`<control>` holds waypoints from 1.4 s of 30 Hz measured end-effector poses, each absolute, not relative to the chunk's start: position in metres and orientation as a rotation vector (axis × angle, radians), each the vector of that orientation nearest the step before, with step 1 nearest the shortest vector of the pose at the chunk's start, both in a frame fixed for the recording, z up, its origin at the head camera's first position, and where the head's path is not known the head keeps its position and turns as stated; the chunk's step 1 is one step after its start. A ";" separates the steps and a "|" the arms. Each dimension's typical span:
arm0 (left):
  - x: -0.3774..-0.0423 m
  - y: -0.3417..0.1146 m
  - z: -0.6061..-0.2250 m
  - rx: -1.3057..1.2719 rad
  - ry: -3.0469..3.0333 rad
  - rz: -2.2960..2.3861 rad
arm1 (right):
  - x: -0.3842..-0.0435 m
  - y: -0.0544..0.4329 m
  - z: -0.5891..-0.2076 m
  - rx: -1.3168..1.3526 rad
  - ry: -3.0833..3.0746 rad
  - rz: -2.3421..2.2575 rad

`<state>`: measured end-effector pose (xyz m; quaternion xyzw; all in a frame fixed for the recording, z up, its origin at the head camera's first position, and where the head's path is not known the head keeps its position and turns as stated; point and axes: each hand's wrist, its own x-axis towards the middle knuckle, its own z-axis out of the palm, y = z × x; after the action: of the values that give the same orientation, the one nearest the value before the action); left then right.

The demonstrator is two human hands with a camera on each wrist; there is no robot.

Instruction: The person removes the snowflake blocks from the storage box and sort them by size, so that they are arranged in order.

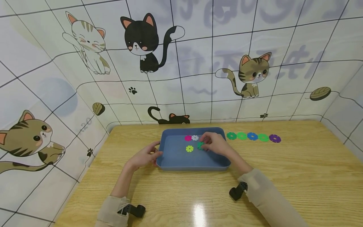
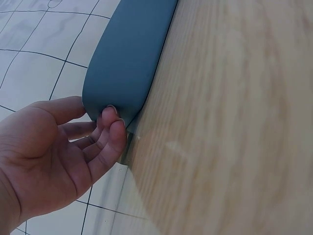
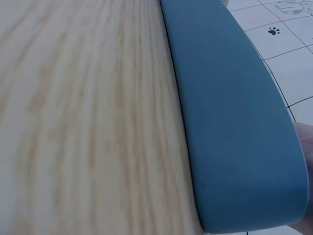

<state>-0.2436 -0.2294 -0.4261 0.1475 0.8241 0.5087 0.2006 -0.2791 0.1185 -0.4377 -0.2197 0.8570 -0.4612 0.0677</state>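
Observation:
A blue-grey tray [image 1: 175, 157] lies on the wooden table. My left hand [image 1: 144, 156] holds its left edge; in the left wrist view, the curled fingers of that hand [image 2: 58, 152] rest against the tray's outer wall [image 2: 122, 58]. Over the tray, my right hand [image 1: 216, 144] pinches a dark green notched plastic disc [image 1: 200, 145]. To the left of these fingers lie a pink disc [image 1: 188, 138], a white disc [image 1: 195, 137] and a yellow disc [image 1: 189, 148]. In the right wrist view the tray's wall [image 3: 239, 117] hides most of the right hand [image 3: 305, 166].
A row of several notched discs runs along the table right of the tray, from a dark green disc [image 1: 231, 136] past a blue disc [image 1: 252, 136] to a purple disc [image 1: 274, 138]. Behind the table [image 1: 306, 170] stands a cat-printed wall covering [image 1: 195, 63].

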 end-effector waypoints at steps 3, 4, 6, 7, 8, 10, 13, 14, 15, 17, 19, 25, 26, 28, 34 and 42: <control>-0.244 -0.230 -0.427 0.407 2.307 1.413 | -0.278 0.123 -0.438 -0.685 2.522 -1.475; -0.244 -0.230 -0.427 0.404 2.309 1.411 | -0.277 0.124 -0.437 -0.683 2.508 -1.500; -0.244 -0.230 -0.427 0.409 2.307 1.413 | -0.275 0.127 -0.436 -0.685 2.473 -1.553; -0.244 -0.230 -0.427 0.406 2.308 1.413 | -0.274 0.129 -0.434 -0.680 2.460 -1.576; -0.244 -0.230 -0.426 0.409 2.306 1.417 | -0.273 0.131 -0.433 -0.666 2.447 -1.600; -0.244 -0.230 -0.426 0.412 2.304 1.421 | -0.271 0.135 -0.430 -0.664 2.420 -1.645; -0.244 -0.230 -0.426 0.413 2.300 1.427 | -0.269 0.144 -0.427 -0.622 2.413 -1.681; -0.244 -0.230 -0.426 0.409 2.301 1.428 | -0.269 0.147 -0.426 -0.610 2.406 -1.697; -0.244 -0.230 -0.426 0.408 2.300 1.427 | -0.268 0.151 -0.425 -0.602 2.396 -1.716; -0.244 -0.230 -0.426 0.403 2.300 1.425 | -0.268 0.159 -0.424 -0.568 2.372 -1.761; -0.244 -0.230 -0.426 0.398 2.302 1.422 | -0.267 0.165 -0.422 -0.548 2.354 -1.797; -0.244 -0.230 -0.428 0.401 2.308 1.418 | -0.263 0.186 -0.417 -0.504 2.364 -1.809; -0.244 -0.230 -0.428 0.399 2.308 1.419 | -0.263 0.190 -0.416 -0.498 2.366 -1.809; -0.244 -0.230 -0.429 0.400 2.309 1.421 | -0.262 0.197 -0.414 -0.487 2.384 -1.804; -0.245 -0.230 -0.431 0.409 2.325 1.405 | -0.260 0.215 -0.416 -0.492 2.436 -1.822; -0.245 -0.232 -0.432 0.408 2.328 1.406 | -0.255 0.239 -0.413 -0.482 2.460 -1.829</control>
<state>-0.2452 -0.2316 -0.4322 0.1454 0.8304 0.5014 0.1945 -0.2546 0.2387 -0.4126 -0.1552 0.7925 -0.5894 0.0192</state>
